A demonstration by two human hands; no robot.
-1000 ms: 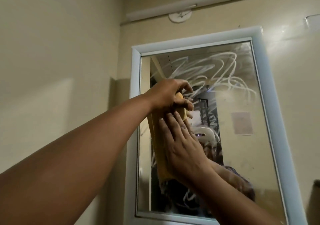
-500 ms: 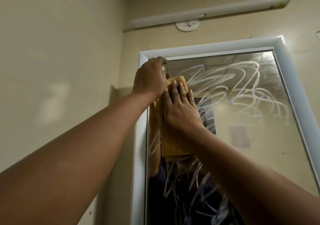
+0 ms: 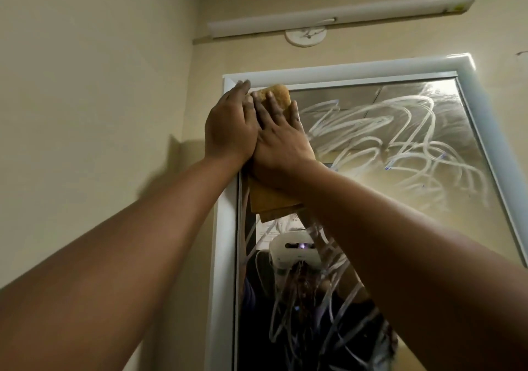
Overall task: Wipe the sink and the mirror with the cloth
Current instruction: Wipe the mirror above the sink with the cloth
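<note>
Cream-painted walls meet at a corner left of the mirror [image 3: 400, 142], matte and smooth. Right hand [image 3: 281, 139]: fingers [image 3: 273, 102] straight and slightly spread, flat on the cloth [image 3: 271, 202], pressing it to the glass, nothing gripped. Left hand [image 3: 230, 126]: fingers extended and close together, lying partly over the right hand's fingers, tips reaching the top left corner of the mirror frame [image 3: 223, 227]; not curled around anything. Cloth is mustard-yellow, nubby weave, folded into a long rectangle; rounded upper end shows above the fingertips just under the frame's top rail, squared lower end hangs below the right wrist against the glass. Mirror surface glossy, covered in looping whitish streaks like thin smeared ribbons, densest upper right and lower centre. Frame is white, smooth, rounded in profile. Above it, a small round white wall plate [image 3: 305, 37], then a long white tube light fitting [image 3: 343, 16], slightly tilted.
</note>
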